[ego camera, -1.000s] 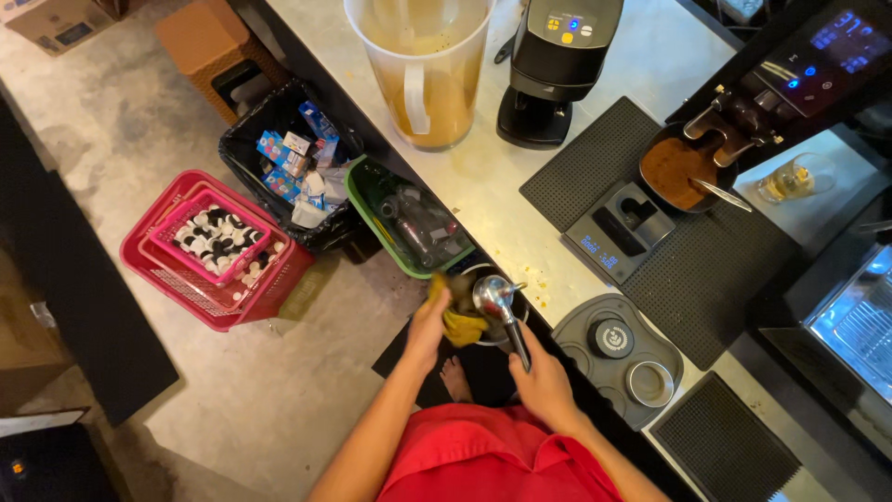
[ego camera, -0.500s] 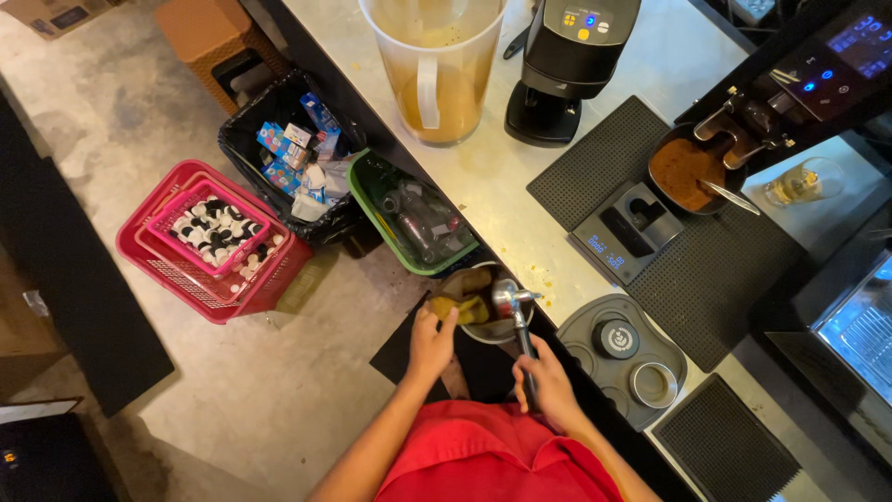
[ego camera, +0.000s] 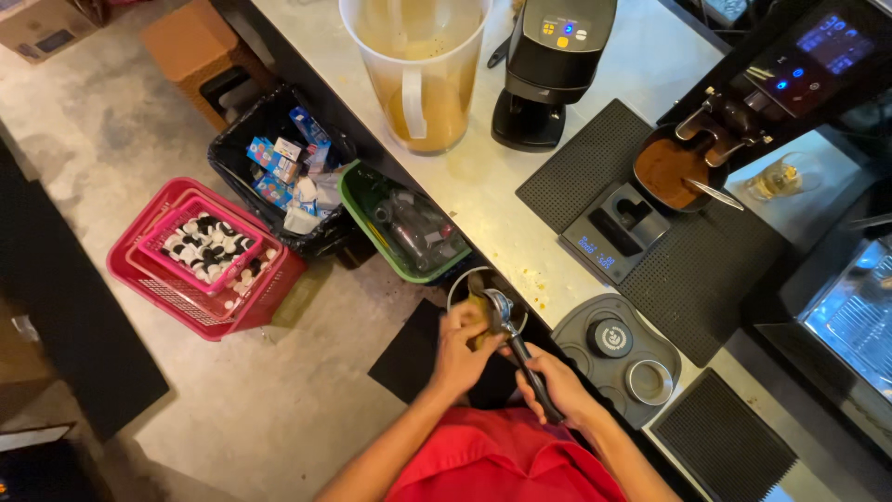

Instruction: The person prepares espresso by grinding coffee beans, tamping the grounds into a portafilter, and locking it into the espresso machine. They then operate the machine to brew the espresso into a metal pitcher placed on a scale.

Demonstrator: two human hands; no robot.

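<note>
The right hand [ego camera: 555, 383] is closed around the black handle of the coffee scoop [ego camera: 502, 310]. The left hand [ego camera: 462, 347] presses a yellow cloth [ego camera: 478, 321] against the scoop's round metal end, fingers curled on the cloth. Both are over the small bin [ego camera: 462, 284] at the edge of the surface [ego camera: 483, 191]. Half a second ago the left hand was lower and to the left of the scoop; now it sits closer in, right on it. The scoop has stayed over the bin. A pink crate [ego camera: 200, 256] sits on the floor [ego camera: 111, 130] nearby.
</note>
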